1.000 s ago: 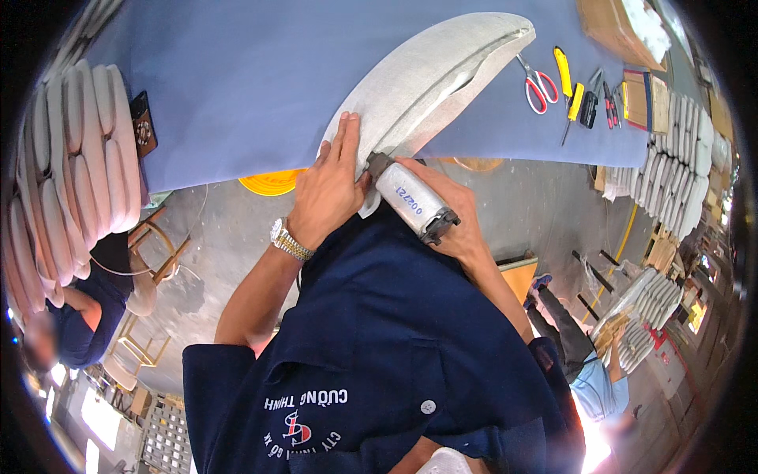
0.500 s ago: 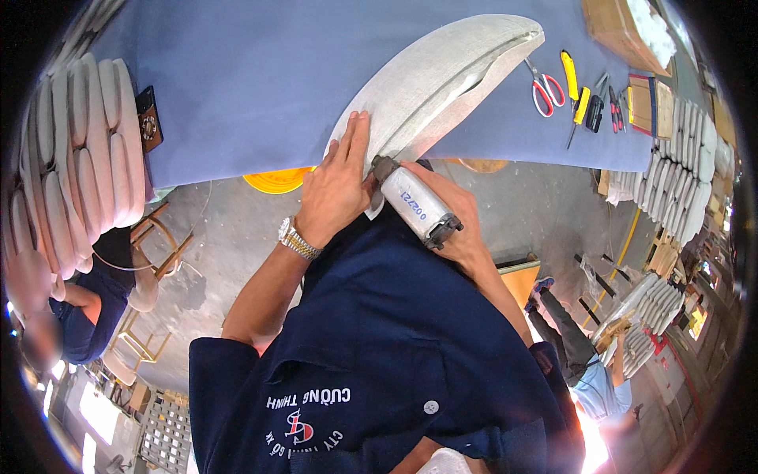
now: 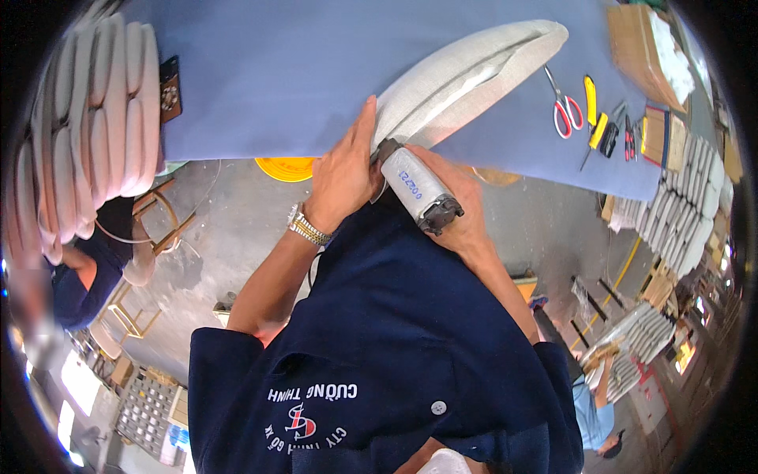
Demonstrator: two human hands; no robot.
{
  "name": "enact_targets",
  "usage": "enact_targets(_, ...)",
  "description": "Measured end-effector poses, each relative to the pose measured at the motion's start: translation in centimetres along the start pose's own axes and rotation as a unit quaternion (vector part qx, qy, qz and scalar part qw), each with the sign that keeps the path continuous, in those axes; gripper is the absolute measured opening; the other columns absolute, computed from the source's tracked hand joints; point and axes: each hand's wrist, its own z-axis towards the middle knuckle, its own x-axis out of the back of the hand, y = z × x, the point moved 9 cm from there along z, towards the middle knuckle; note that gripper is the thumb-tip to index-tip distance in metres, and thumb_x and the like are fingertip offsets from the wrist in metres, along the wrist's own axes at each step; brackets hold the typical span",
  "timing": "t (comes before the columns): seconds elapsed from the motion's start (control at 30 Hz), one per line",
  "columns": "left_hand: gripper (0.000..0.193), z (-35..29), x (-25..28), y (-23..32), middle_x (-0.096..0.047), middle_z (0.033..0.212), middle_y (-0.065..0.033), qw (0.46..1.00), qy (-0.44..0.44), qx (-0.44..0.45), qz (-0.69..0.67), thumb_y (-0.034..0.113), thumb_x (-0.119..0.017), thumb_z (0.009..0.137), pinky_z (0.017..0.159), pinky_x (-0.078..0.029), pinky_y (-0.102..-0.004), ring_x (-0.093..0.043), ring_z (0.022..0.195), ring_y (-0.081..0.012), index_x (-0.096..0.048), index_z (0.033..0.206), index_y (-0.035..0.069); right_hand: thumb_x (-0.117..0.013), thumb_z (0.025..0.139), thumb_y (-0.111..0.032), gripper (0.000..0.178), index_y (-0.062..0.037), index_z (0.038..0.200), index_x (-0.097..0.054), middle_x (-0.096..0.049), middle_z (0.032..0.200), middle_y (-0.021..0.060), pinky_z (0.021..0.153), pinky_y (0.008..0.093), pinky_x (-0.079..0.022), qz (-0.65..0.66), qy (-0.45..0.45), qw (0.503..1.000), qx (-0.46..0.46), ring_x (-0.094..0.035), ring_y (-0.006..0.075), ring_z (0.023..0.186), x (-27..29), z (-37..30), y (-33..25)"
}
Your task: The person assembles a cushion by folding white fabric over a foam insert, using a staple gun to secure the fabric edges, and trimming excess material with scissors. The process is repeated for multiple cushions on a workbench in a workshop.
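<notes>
A long grey fabric-covered cushion (image 3: 466, 79) lies slanted on the blue table (image 3: 276, 79), its near end at the table's front edge. My left hand (image 3: 343, 170) presses flat on that near end, a metal watch on the wrist. My right hand (image 3: 454, 201) grips a grey cylindrical power tool (image 3: 417, 188), whose dark nose touches the cushion's near end just beside my left fingers.
Red-handled scissors (image 3: 564, 107), a yellow knife (image 3: 592, 107) and small tools lie on the table's right side, near a cardboard box (image 3: 639, 43). Stacked pink cushions (image 3: 87, 134) stand at left, grey stacked pads (image 3: 683, 213) at right. A yellow disc (image 3: 286, 167) sits below the table edge. Other people are at lower left and lower right.
The view has shifted slightly, and my hands with the tool sit a little lower along the cushion's near end. Both grips are unchanged.
</notes>
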Motion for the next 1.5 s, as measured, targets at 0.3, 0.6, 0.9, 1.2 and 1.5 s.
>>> enact_targets(0.3,0.092,-1.9,0.0,-0.9,-0.03,0.166,-0.0272,0.977,-0.014,-0.039,-0.211,0.021,-0.071,0.09,0.122,-0.033,-0.0435,-0.035,0.152,-0.0383,-0.02,0.164,0.002,-0.078,0.08,-0.012,0.055,-0.0029,0.133,-0.066,-0.072,0.126,0.0196,0.096,0.0395,-0.056,-0.044,0.006,0.996,0.075,-0.071,0.0357,0.114,2.0,1.1,-0.6)
enact_targets(0.6,0.091,-0.7,-1.1,-0.5,-0.033,0.165,-0.0252,0.993,-0.006,-0.061,-0.103,0.015,-0.068,0.09,0.118,-0.04,-0.0456,-0.043,0.146,-0.0415,-0.017,0.165,0.006,-0.078,0.082,-0.013,0.058,-0.0039,0.137,-0.064,-0.072,0.127,0.0191,0.095,0.0388,-0.056,-0.048,-0.024,0.998,0.028,-0.072,0.0338,0.113,1.5,0.4,0.3)
enact_targets(0.9,0.09,-0.6,0.2,0.3,-0.04,0.162,-0.023,1.0,0.0,-0.015,-0.012,0.012,-0.07,0.087,0.093,-0.057,-0.05,-0.059,0.128,-0.0447,-0.022,0.163,0.004,-0.078,0.082,-0.012,0.062,-0.0041,0.141,-0.062,-0.07,0.13,0.0189,0.097,0.0384,-0.055,-0.021,-0.015,0.999,0.029,-0.071,0.0341,0.114,0.7,-0.2,0.1)
enact_targets(1.2,0.091,-0.8,-0.3,0.6,-0.04,0.162,-0.0223,0.999,0.018,-0.036,-0.006,0.013,-0.071,0.087,0.088,-0.06,-0.0486,-0.057,0.132,-0.0457,-0.022,0.163,0.003,-0.075,0.086,-0.013,0.053,-0.0048,0.137,-0.064,-0.073,0.126,0.0158,0.096,0.0379,-0.054,-0.007,-0.036,0.999,0.007,-0.072,0.0323,0.111,0.9,0.2,0.1)
enact_targets(1.5,0.089,-1.3,-0.7,0.7,-0.033,0.167,-0.0208,0.999,0.036,-0.027,-0.01,0.016,-0.068,0.09,0.091,-0.06,-0.0481,-0.051,0.14,-0.0428,-0.019,0.164,0.004,-0.079,0.077,-0.01,0.062,-0.005,0.137,-0.063,-0.071,0.124,0.0204,0.094,0.0409,-0.054,-0.025,-0.049,0.998,-0.027,-0.07,0.0376,0.111,0.3,0.6,-0.2)
